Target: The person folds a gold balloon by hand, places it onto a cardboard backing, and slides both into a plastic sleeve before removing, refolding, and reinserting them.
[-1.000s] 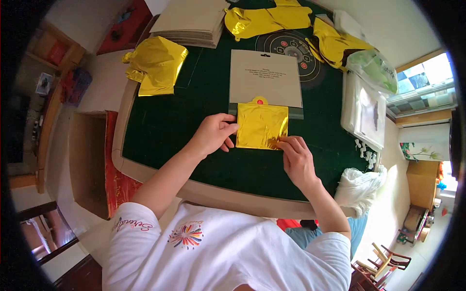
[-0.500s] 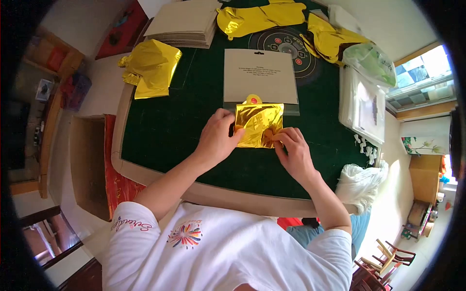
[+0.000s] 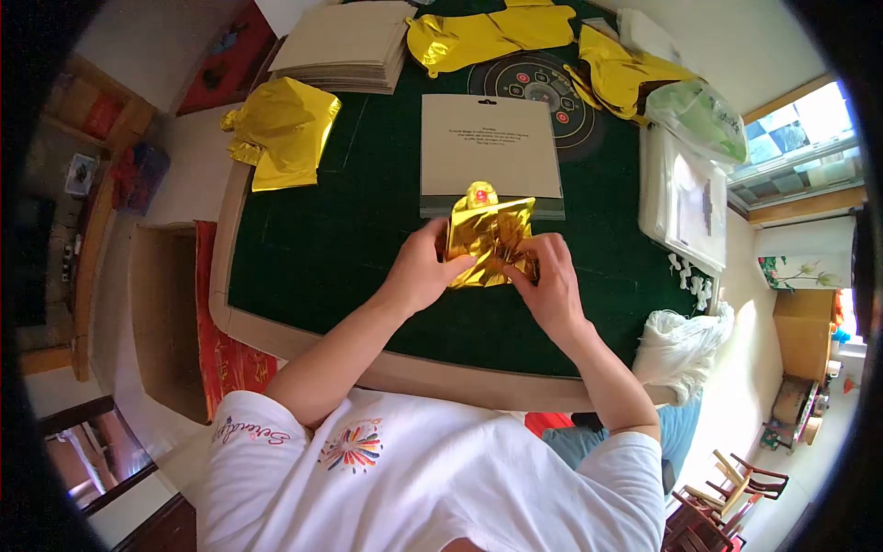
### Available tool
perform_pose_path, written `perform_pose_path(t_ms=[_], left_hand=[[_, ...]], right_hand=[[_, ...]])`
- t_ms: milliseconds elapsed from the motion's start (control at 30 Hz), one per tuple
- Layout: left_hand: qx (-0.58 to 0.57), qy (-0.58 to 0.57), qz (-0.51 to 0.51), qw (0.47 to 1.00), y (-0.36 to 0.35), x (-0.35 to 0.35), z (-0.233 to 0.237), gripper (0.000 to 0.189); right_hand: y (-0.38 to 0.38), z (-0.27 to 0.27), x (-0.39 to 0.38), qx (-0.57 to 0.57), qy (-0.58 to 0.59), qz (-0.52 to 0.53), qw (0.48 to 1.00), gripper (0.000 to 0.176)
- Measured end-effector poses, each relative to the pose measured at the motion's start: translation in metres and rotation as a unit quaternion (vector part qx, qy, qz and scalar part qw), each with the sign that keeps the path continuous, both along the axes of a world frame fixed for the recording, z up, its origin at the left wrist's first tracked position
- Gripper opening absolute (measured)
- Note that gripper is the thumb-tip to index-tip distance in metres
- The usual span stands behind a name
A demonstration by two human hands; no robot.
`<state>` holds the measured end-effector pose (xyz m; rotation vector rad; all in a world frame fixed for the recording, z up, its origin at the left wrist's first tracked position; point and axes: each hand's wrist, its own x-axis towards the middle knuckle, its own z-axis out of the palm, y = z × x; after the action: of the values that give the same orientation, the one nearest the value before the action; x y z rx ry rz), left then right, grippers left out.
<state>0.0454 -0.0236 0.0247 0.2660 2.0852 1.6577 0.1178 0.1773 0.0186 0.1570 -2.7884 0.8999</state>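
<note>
A shiny gold foil balloon (image 3: pixel 487 230), flat and folded into a rough square, is between my two hands. A small tab with a red spot sticks up from its far edge. My left hand (image 3: pixel 423 270) grips its left side, thumb across the front. My right hand (image 3: pixel 549 273) pinches the lower right part, where the foil is crumpled. Just beyond lies a beige printed card (image 3: pixel 490 147) with a hanging slot, in a clear sleeve (image 3: pixel 441 204); the balloon's tab overlaps its near edge.
More flat gold foil balloons (image 3: pixel 292 129) lie at the left and along the far side (image 3: pixel 497 37). A stack of cards (image 3: pixel 340 51) stands far left. Clear plastic bags (image 3: pixel 685 202) and a white string bundle (image 3: pixel 681 354) sit on the right of the green tabletop (image 3: pixel 368 221).
Both hands have closed in on the foil balloon, with my left thumb further across it. The foil is now more crumpled and slightly tilted.
</note>
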Motion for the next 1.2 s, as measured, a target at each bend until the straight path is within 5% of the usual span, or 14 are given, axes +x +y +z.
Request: perform_pose_path(t_ms=[133, 167, 233, 267, 367, 500, 633, 700, 900, 1033, 1200], left_hand=[[-0.047, 0.028, -0.027, 0.998, -0.004, 0.002, 0.007, 0.025], [-0.037, 0.109, -0.045, 0.992, -0.007, 0.002, 0.008, 0.023], [0.007, 0.244, -0.096, 0.965, -0.013, 0.005, 0.014, 0.025], [0.007, 0.243, -0.096, 0.965, -0.017, 0.005, 0.015, 0.025], [-0.072, 0.433, -0.179, 0.881, -0.027, 0.007, 0.009, 0.044], [-0.129, 0.369, -0.129, 0.911, -0.050, 0.003, -0.003, 0.047], [-0.108, 0.352, -0.116, 0.922, -0.055, -0.001, 0.001, 0.043], [-0.128, 0.432, -0.222, 0.865, -0.057, -0.002, -0.007, 0.042], [-0.158, 0.506, -0.226, 0.817, -0.052, -0.001, 0.002, 0.030], [-0.161, 0.550, -0.285, 0.769, -0.050, -0.001, 0.004, 0.025], [-0.158, 0.532, -0.291, 0.779, -0.049, 0.006, -0.002, 0.030]], right_hand=[[0.003, 0.002, -0.004, -0.231, 0.023, -0.082, 0.969, 0.076], [0.007, 0.011, -0.005, -0.247, -0.017, -0.061, 0.967, 0.085], [0.023, 0.007, -0.007, -0.364, -0.110, 0.048, 0.924, 0.076], [0.026, 0.011, -0.006, -0.346, -0.131, 0.076, 0.926, 0.056], [0.020, 0.011, -0.005, -0.137, 0.020, 0.144, 0.980, 0.030], [0.017, -0.002, -0.002, 0.007, 0.085, 0.174, 0.981, 0.025], [0.016, -0.001, -0.004, 0.042, 0.088, 0.179, 0.979, 0.027], [0.017, 0.003, -0.003, 0.064, 0.053, 0.201, 0.976, 0.033], [0.021, 0.031, 0.004, 0.147, 0.005, 0.242, 0.959, 0.052], [0.011, 0.034, 0.018, 0.120, -0.039, 0.270, 0.954, 0.056], [0.008, 0.028, 0.022, 0.085, -0.050, 0.257, 0.961, 0.050]])
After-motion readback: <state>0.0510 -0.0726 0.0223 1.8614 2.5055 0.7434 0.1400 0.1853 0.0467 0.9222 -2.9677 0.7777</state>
